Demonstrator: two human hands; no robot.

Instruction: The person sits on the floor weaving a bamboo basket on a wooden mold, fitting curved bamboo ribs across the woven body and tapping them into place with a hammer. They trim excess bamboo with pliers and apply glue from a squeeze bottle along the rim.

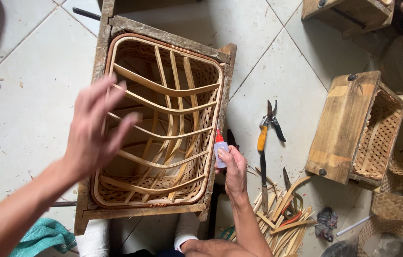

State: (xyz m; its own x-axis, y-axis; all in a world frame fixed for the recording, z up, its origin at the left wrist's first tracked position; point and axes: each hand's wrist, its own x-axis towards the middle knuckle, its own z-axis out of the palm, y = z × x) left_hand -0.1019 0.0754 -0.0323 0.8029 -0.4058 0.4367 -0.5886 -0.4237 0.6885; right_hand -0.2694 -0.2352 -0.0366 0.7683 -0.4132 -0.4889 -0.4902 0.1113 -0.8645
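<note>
A woven bamboo basket (211,95) sits inside a rough wooden frame (173,40) on the tiled floor, with curved bamboo strips crossing its opening. My left hand (98,126) hovers over the basket's left side, fingers spread and blurred, holding nothing. My right hand (232,167) grips a small glue bottle (220,151) with a red nozzle, its tip pointed up against the basket's right rim.
Pruning shears (272,121) and a yellow-handled knife (262,157) lie right of the frame. Cut bamboo strips (285,214) are piled near my right forearm. A second wooden frame with a basket (349,123) stands further right, a teal cloth (44,235) at lower left.
</note>
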